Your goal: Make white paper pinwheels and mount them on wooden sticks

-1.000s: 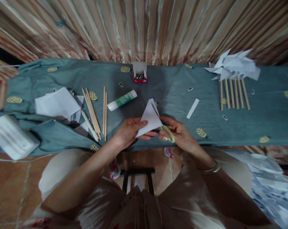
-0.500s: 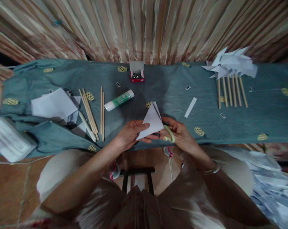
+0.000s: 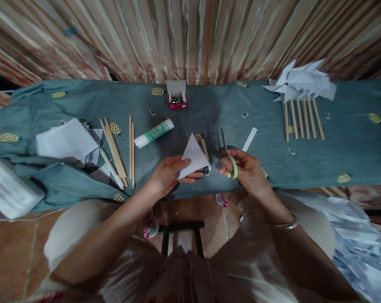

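A folded white paper triangle [image 3: 193,156] is gripped by my left hand [image 3: 171,173], thumb on top and fingers beneath. Just right of the triangle, a narrow white strip [image 3: 205,151] lies apart from its edge. My right hand [image 3: 245,168] is closed on green-handled scissors [image 3: 232,166], whose blades point away from me, clear of the paper. Beyond that hand, another white strip [image 3: 250,139] lies on the cloth. A green and white glue stick [image 3: 154,133] rests left of the triangle.
On the green cloth [image 3: 209,101] stand an open red box of pins [image 3: 177,101] and, at right, paper pinwheels on sticks [image 3: 304,84]. Wooden sticks [image 3: 114,147], white paper sheets [image 3: 67,141] and a white box [image 3: 11,188] lie at left. A bag of paper scraps [image 3: 357,240] is lower right.
The scissors have moved right, away from the paper, with my right hand. A narrow strip now shows separate from the triangle. My left hand still holds the triangle, slightly further left.
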### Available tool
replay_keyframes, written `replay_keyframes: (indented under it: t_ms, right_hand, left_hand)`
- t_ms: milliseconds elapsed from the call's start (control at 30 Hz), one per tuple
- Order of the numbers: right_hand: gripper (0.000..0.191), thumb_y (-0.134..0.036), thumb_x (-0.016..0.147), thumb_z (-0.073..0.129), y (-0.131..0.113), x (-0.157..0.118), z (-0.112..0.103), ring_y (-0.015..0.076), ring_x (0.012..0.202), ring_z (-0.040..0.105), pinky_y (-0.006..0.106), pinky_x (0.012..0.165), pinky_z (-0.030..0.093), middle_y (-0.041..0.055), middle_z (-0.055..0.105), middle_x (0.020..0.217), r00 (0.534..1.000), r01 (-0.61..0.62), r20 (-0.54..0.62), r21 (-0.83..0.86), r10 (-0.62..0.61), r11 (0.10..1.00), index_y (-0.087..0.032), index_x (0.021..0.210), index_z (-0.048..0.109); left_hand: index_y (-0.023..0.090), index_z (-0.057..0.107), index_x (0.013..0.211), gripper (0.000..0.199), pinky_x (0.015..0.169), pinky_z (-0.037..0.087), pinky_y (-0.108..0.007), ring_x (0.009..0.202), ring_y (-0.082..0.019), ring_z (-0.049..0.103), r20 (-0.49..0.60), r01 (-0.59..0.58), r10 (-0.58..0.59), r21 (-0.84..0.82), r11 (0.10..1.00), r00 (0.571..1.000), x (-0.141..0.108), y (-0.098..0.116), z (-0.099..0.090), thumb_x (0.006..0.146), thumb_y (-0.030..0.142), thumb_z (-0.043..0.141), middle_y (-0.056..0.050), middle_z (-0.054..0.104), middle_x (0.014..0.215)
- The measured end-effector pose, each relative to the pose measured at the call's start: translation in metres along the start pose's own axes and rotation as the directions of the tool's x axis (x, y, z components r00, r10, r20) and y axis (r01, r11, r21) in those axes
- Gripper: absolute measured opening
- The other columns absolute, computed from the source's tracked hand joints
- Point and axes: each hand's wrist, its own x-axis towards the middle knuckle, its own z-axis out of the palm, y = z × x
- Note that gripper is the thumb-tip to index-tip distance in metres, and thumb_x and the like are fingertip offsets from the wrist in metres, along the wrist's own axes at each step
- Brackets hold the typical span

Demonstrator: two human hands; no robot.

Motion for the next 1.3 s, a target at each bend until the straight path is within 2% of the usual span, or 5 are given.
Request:
replay_keyframes:
  t_ms: [267, 500, 767, 1000, 1300]
  right_hand:
    - [0.052, -0.062, 0.061, 0.084, 0.004, -0.021, 0.025, 0.0078, 0.045, 0.055, 0.017, 0.036, 0.036, -0.0006, 0.067, 0.058, 0.88, -0.372, 0.391, 0.208, 0.271, 0.905, -0.016, 0.08, 0.07]
    - [0.044, -0.055, 0.062, 0.088, 0.004, -0.021, 0.009, 0.005, 0.052, 0.055, 0.012, 0.04, 0.039, -0.0008, 0.065, 0.062, 0.961, -0.277, 0.153, 0.444, 0.232, 0.852, -0.016, 0.075, 0.071]
    - [0.04, -0.051, 0.065, 0.087, 0.009, -0.024, -0.009, 0.0051, 0.051, 0.051, 0.011, 0.038, 0.04, -0.0019, 0.06, 0.062, 0.951, -0.309, 0.157, 0.451, 0.267, 0.837, -0.018, 0.07, 0.065]
    - [0.044, -0.057, 0.063, 0.086, 0.003, -0.037, -0.025, 0.0063, 0.053, 0.056, 0.012, 0.042, 0.047, -0.001, 0.065, 0.067, 0.976, -0.08, -0.164, 0.33, 0.141, 0.94, -0.018, 0.074, 0.069]
    - [0.043, -0.054, 0.067, 0.085, 0.016, -0.051, -0.014, 0.008, 0.049, 0.055, 0.018, 0.043, 0.04, -0.0007, 0.064, 0.059, 0.926, -0.258, 0.28, -0.014, 0.252, 0.966, -0.017, 0.077, 0.066]
  left_hand:
    - [0.008, 0.067, 0.099, 0.014, 0.059, 0.062, -0.023, 0.072, -0.021, 0.077, -0.22, -0.231, 0.238, 0.057, 0.971, 0.946, 0.004, 0.016, -0.014, 0.091, 0.016, 0.059, -0.013, 0.077, 0.089]
    - [0.006, 0.065, 0.099, 0.014, 0.057, 0.062, -0.023, 0.071, -0.021, 0.077, -0.196, -0.246, 0.247, 0.033, 0.969, 0.949, 0.002, 0.015, -0.015, 0.092, 0.013, 0.056, -0.015, 0.077, 0.089]
    - [0.007, 0.065, 0.102, 0.016, 0.06, 0.063, -0.025, 0.073, -0.022, 0.077, -0.163, -0.247, 0.249, 0.032, 0.969, 0.955, 0.004, 0.013, -0.02, 0.092, 0.015, 0.058, -0.015, 0.078, 0.09]
    - [0.007, 0.066, 0.101, 0.019, 0.073, 0.065, -0.033, 0.077, -0.023, 0.077, -0.124, -0.268, 0.27, 0.036, 0.963, 0.955, 0.005, 0.008, -0.024, 0.086, 0.019, 0.066, -0.015, 0.077, 0.093]
    - [0.005, 0.068, 0.099, 0.016, 0.074, 0.065, -0.033, 0.074, -0.023, 0.077, -0.158, -0.256, 0.259, 0.045, 0.966, 0.953, 0.003, 0.009, -0.019, 0.087, 0.015, 0.062, -0.016, 0.077, 0.095]
